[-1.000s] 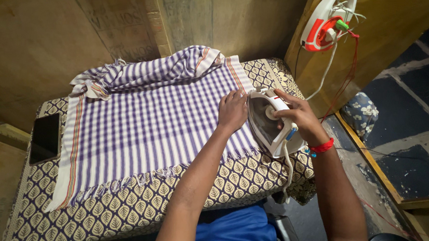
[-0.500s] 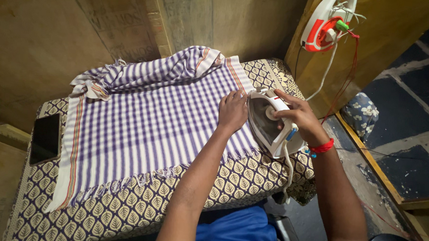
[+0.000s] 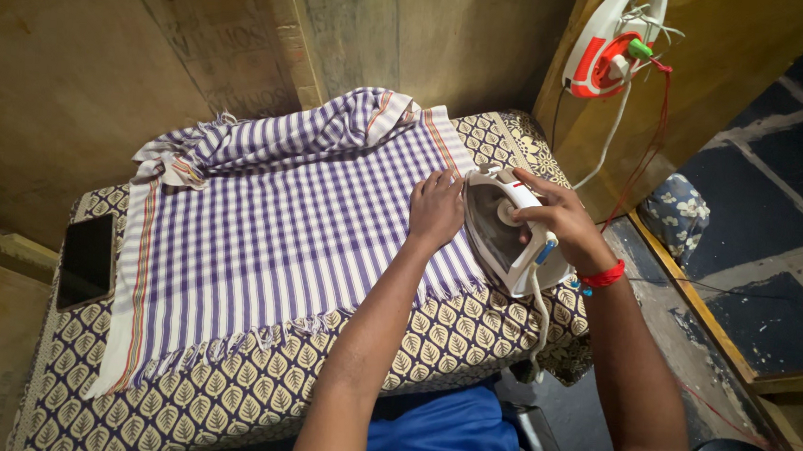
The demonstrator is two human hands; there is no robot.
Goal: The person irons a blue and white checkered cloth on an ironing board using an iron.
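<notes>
A purple-and-white checked cloth (image 3: pixel 271 236) lies spread over a table covered with a leaf-patterned sheet (image 3: pixel 223 410). The cloth's far edge is bunched up near the wall. My left hand (image 3: pixel 436 209) rests flat on the cloth's right side, fingers together. My right hand (image 3: pixel 550 221) grips a white electric iron (image 3: pixel 503 234), which is tilted up on its edge at the cloth's right border, its soleplate facing left toward my left hand. A red band circles my right wrist.
A dark phone (image 3: pixel 86 260) lies on the table's left end. The iron's white cord (image 3: pixel 602 140) runs up to a red-and-white socket unit (image 3: pixel 612 43) on the wooden wall. A flowered bundle (image 3: pixel 685 215) sits on the dark tiled floor to the right.
</notes>
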